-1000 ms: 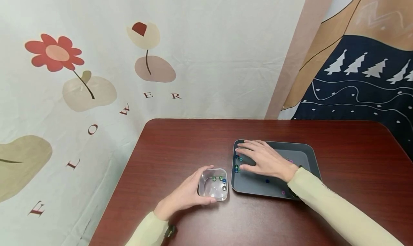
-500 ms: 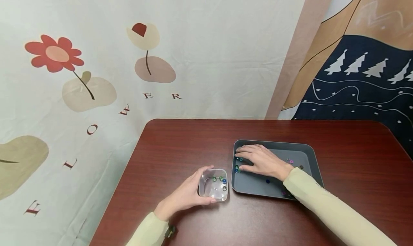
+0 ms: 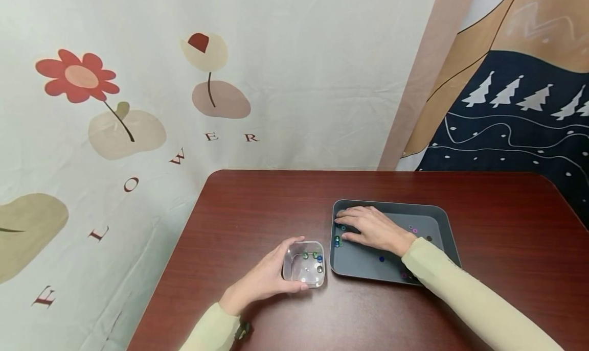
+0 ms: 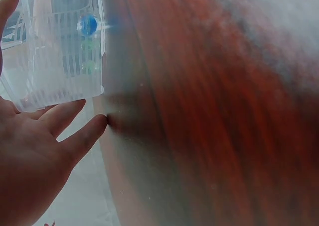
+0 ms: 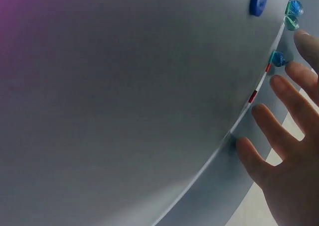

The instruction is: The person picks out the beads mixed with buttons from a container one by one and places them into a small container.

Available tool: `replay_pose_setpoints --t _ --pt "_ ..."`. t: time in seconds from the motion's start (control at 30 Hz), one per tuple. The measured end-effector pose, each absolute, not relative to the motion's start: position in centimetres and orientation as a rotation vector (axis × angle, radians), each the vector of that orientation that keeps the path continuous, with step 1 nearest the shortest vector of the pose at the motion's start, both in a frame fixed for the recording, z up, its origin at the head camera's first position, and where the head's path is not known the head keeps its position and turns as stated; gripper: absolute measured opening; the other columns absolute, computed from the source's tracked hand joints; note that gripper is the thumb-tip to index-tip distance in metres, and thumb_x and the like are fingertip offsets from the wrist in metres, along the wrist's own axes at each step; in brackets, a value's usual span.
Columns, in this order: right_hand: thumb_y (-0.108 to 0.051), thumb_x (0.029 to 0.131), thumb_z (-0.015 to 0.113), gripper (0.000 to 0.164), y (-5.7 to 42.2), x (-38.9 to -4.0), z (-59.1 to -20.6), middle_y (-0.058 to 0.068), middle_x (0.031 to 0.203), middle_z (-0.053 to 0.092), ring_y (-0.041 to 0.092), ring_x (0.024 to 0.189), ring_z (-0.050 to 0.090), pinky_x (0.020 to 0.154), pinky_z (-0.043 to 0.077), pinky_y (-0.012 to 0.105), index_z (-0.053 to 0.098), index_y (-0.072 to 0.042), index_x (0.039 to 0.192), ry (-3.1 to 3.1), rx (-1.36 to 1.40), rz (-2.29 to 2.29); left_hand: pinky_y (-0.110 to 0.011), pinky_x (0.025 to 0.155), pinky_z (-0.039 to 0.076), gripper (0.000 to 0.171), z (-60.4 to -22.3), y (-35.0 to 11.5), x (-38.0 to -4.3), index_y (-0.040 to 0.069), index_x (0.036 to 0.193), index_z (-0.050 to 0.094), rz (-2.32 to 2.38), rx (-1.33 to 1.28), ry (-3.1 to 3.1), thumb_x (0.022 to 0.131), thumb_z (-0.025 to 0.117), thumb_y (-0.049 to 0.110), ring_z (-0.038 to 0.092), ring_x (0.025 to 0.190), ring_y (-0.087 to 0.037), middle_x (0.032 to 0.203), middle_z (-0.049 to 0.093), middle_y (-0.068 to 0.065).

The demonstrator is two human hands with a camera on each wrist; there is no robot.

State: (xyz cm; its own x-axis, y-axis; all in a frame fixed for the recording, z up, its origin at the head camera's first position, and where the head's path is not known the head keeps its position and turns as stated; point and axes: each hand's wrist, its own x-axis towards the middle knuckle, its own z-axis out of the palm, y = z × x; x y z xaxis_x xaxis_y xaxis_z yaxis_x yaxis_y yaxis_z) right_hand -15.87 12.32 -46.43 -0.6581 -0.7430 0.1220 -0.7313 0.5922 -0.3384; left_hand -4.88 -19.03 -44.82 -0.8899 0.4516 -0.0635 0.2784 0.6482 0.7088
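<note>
The left hand [image 3: 262,283] had hold of a clear box [image 3: 301,267], with the thumb on one side and a finger on the other. In the box, across from the palm, sat two green marbles [image 3: 306,255], a blue one and a dull one. The right hand [image 3: 375,231] held nothing that I could see. Its fingers were spread over one end of a gray tray [image 3: 359,264]. A blue marble [image 5: 278,59] lay right by its pointer fingertip, and more marbles [image 3: 337,241] sat next to its thumb. A flat blue button [image 3: 381,259] lay behind that thumb, toward the wrist.

The box looked like thin plastic, so it was likely light and a bit bendy; two sides and a soft squeeze seemed best. The marbles looked hard, smooth and slippery, and likely to roll, so a thumb-and-finger pinch around the fat middle seemed right.
</note>
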Motion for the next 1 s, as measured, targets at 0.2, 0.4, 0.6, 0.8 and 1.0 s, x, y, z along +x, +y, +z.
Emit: replay_pose_setpoints --t 0.2,0.4,0.6,0.8,1.0 --pt "-0.036 0.098 0.072 0.046 12.21 -15.86 -46.47 0.009 0.142 0.063 0.031 0.134 0.054 0.107 0.045 0.058 0.067 -0.012 0.138 2.762 -1.275 -0.554 -0.052 0.109 0.045 0.102 -44.78 -19.05 -4.82 0.022 0.156 0.038 1.078 0.579 2.631 0.073 0.093 0.044 0.054 0.129 -0.019 0.146 0.055 -0.002" --pt "-0.036 0.098 0.072 0.044 12.12 -15.82 -46.47 0.009 0.142 0.063 0.031 0.133 0.055 0.106 0.046 0.058 0.068 -0.013 0.136 2.765 -1.275 -0.546 -0.052 0.109 0.046 0.103 -44.80 -19.12 -4.83 0.021 0.156 0.038 1.092 0.578 2.621 0.073 0.093 0.045 0.054 0.129 -0.019 0.146 0.055 -0.002" --pt "-0.034 0.099 0.072 0.041 12.07 -15.77 -46.48 0.010 0.140 0.063 0.032 0.132 0.056 0.104 0.047 0.059 0.070 -0.013 0.133 2.768 -1.304 -0.535 -0.052 0.109 0.045 0.103 -44.77 -19.12 -4.82 0.020 0.156 0.038 1.086 0.577 2.619 0.073 0.093 0.046 0.054 0.130 -0.020 0.147 0.054 -0.002" --pt "-0.034 0.098 0.072 0.036 12.15 -15.75 -46.48 0.009 0.140 0.063 0.032 0.131 0.056 0.104 0.046 0.059 0.072 -0.016 0.130 2.763 -1.319 -0.538 -0.052 0.109 0.046 0.103 -44.78 -19.09 -4.86 0.021 0.156 0.037 1.087 0.575 2.618 0.073 0.092 0.048 0.054 0.130 -0.019 0.146 0.054 -0.002" --pt "-0.033 0.098 0.072 0.028 12.18 -15.85 -46.53 0.010 0.139 0.063 0.033 0.129 0.057 0.100 0.048 0.058 0.075 -0.019 0.122 2.763 -1.376 -0.540 -0.052 0.109 0.046 0.103 -44.80 -19.09 -4.87 0.022 0.156 0.038 1.092 0.571 2.618 0.072 0.093 0.046 0.054 0.129 -0.020 0.146 0.055 -0.002"
